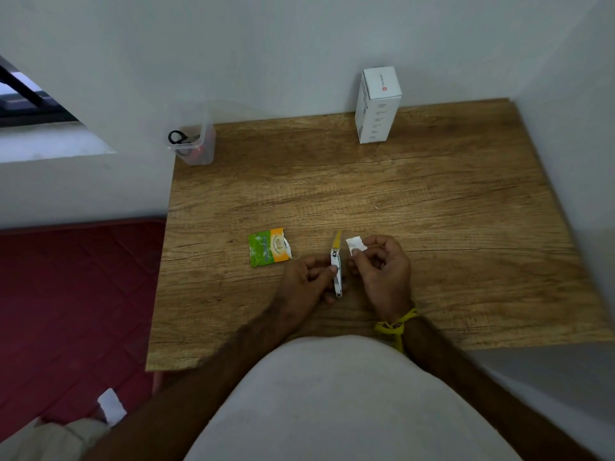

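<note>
Two hands work near the bench's [432, 194] front edge: the left hand [304, 282] grips a clipper [336, 261], the right hand [382, 271] pinches a wipe [354, 244]. The sachet [268, 247] is torn open; wiping seemingly not yet begun.

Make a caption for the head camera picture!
Left hand grips a metal tool; right hand pinches a white pad.

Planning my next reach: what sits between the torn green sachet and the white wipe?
Head view: between sachet and wipe is the metal folding tool, gripped by the left hand; otherwise bare tabletop.
</note>
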`<control>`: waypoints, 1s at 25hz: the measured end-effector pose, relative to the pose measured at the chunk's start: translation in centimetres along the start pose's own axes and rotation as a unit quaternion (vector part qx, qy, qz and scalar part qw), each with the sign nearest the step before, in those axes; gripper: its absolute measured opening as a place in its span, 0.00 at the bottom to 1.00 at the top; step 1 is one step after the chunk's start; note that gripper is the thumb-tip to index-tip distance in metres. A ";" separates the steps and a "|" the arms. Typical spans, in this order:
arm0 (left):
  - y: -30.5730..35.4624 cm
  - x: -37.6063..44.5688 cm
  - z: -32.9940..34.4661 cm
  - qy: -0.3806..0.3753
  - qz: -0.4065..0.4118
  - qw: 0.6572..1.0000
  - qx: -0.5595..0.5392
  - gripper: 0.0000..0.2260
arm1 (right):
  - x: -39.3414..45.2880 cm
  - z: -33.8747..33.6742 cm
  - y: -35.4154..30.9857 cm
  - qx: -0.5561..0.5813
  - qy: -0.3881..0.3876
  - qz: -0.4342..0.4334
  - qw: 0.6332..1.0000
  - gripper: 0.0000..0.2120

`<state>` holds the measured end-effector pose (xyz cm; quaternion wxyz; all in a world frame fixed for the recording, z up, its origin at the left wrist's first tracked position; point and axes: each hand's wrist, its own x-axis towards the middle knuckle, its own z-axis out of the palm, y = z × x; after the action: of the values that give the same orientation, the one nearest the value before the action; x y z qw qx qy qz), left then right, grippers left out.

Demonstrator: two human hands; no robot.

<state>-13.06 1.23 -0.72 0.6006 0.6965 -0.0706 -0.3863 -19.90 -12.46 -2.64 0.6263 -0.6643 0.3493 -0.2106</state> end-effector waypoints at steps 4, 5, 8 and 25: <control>0.5 0.1 -0.2 -0.002 0.004 1.000 0.025 0.13 | 0.6 -0.3 -0.1 -0.015 -0.028 0.014 0.999 0.05; 0.5 0.1 -0.3 -0.002 0.006 1.000 0.023 0.13 | 0.7 -0.3 -0.1 -0.029 -0.047 0.016 0.998 0.05; 0.7 0.1 -0.5 -0.003 0.011 1.000 0.013 0.11 | 0.8 -0.4 -0.6 -0.042 -0.095 0.039 0.994 0.05; 1.6 -0.6 -0.3 0.091 0.015 0.995 -0.043 0.06 | 1.8 0.9 -2.1 0.140 0.032 0.128 0.981 0.07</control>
<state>-12.73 1.36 0.94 0.6398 0.7009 -0.0092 -0.3151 -17.68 -13.23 -1.00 0.7237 -0.5124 0.4184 -0.1969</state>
